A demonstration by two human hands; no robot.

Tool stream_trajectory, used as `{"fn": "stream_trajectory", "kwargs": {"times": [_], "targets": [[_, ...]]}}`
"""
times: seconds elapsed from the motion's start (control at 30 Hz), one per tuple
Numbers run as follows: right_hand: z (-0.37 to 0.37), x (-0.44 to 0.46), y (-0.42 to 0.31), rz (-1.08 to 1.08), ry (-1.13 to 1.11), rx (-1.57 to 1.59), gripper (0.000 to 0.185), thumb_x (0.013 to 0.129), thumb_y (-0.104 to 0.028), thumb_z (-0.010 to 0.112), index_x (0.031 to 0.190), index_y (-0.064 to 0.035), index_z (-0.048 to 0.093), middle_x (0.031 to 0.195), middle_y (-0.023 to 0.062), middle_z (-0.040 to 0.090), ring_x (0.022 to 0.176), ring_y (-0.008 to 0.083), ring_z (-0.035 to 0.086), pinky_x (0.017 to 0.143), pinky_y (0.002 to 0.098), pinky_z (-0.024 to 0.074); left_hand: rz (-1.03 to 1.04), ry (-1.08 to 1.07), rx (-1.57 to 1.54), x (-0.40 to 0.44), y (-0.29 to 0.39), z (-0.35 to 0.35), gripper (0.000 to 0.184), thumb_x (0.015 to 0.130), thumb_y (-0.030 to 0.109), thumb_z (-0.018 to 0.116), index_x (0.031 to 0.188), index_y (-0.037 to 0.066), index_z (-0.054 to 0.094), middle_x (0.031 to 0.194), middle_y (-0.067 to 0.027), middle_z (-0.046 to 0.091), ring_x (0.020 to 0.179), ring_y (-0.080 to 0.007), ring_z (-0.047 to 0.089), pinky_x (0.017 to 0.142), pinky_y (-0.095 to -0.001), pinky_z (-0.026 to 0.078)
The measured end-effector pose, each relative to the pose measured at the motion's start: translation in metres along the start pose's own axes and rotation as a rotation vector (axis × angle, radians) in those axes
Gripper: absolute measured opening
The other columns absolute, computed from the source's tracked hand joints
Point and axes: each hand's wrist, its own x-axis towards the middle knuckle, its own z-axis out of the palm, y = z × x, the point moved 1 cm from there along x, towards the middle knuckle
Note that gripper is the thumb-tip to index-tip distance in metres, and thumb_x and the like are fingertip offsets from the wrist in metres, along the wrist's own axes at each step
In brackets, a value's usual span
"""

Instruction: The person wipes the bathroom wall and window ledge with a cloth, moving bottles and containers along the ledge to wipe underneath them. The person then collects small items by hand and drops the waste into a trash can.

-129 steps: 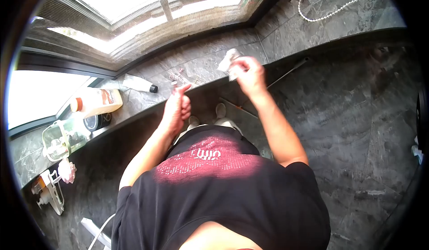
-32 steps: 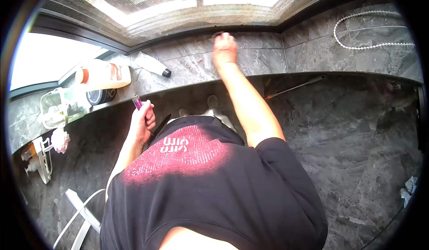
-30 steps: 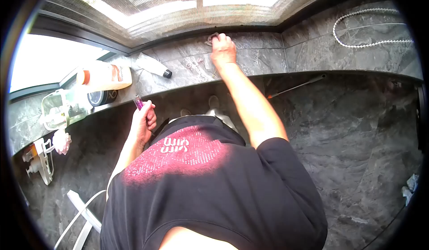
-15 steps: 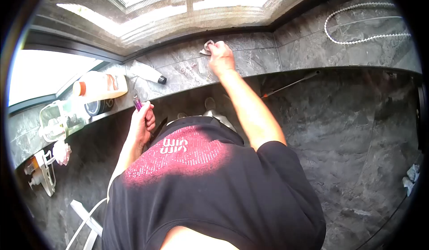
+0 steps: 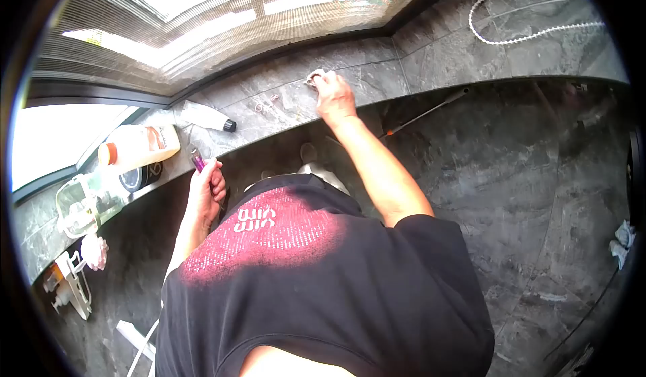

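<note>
The ledge (image 5: pixel 289 111), a grey stone shelf, runs beneath the window (image 5: pixel 222 37). The right hand (image 5: pixel 335 99) is over the ledge, roughly midway along it, with its fingers closed on a crumpled white cloth (image 5: pixel 313 77). The cloth is at the ledge, partly hidden by the fingertips; whether it is pressed flat cannot be told.

The left hand (image 5: pixel 207 187) is just off the near edge of the ledge, in a closed grip around a small purple stick (image 5: pixel 198 161), whose top end pokes out above the fingers.

On the ledge between the two hands lie some small pink loops (image 5: pixel 267 103). Towards the left part of the ledge lies a white tube (image 5: pixel 204 116) with a black cap, then a bottle (image 5: pixel 145 149) of pale liquid with an orange cap, a dark jar (image 5: pixel 139 177) beside it, and a clear basket (image 5: pixel 82 205). A pink puff (image 5: pixel 94 252) hangs near that end. A white beaded cord (image 5: pixel 479 15) curves by the right part of the ledge, and a thin pole (image 5: pixel 431 111) is below it.
</note>
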Motion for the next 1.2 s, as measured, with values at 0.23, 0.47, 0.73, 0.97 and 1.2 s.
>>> {"fn": "stream_trajectory", "kwargs": {"times": [0.23,0.47,0.73,0.97,1.2], "targets": [[-0.041,-0.028,0.137,0.166,-0.026,-0.571,0.016,0.088,-0.013,0.045,0.081,-0.0059,0.058,0.082,0.0117,0.056,0.078,0.0295,0.059,0.065,0.0418,0.0490,0.044,-0.035,0.013,0.004,0.004,-0.004,0.020,0.088,0.028,0.060,0.090,0.009,0.053,0.058,0.0051,0.036,0.046,-0.0041,0.031,0.039,-0.0181,0.022],[-0.012,-0.026,-0.002,0.017,0.016,-0.141,0.010,0.079,-0.012,0.051,0.079,-0.0100,0.061,0.074,0.0108,0.056,0.073,0.0270,0.058,0.063,0.0408,0.0484,-0.022,-0.001,0.001,0.006,-0.003,-0.017,0.020,0.088,0.028,0.060,0.089,0.009,0.052,0.058,0.0047,0.035,0.046,-0.0045,0.030,0.038,-0.0186,0.021],[-0.047,-0.013,0.139,0.180,-0.013,-0.497,0.007,0.076,-0.009,0.053,0.074,-0.0106,0.060,0.074,0.0062,0.058,0.074,0.0270,0.057,0.062,0.0407,0.0485,-0.003,-0.005,0.006,0.004,0.004,-0.030,0.021,0.088,0.028,0.061,0.088,0.009,0.052,0.058,0.0049,0.036,0.045,-0.0042,0.030,0.038,-0.0185,0.022],[-0.057,-0.051,0.101,0.332,-0.109,-0.446,0.019,0.070,0.000,0.058,0.088,-0.0062,0.062,0.085,0.0092,0.060,0.085,0.0305,0.057,0.074,0.0406,0.0496,0.006,0.022,-0.040,-0.008,0.012,-0.061,0.019,0.089,0.027,0.059,0.088,0.009,0.052,0.058,0.0049,0.036,0.045,-0.0041,0.031,0.037,-0.0186,0.022],[-0.032,-0.018,0.045,0.630,-0.015,0.146,0.010,0.078,-0.009,0.054,0.084,-0.0033,0.060,0.081,0.0145,0.059,0.081,0.0305,0.056,0.070,0.0416,0.0469,0.004,0.029,-0.031,-0.016,0.014,-0.072,0.020,0.089,0.028,0.059,0.091,0.009,0.052,0.058,0.0047,0.037,0.045,-0.0039,0.031,0.039,-0.0182,0.022]]}}
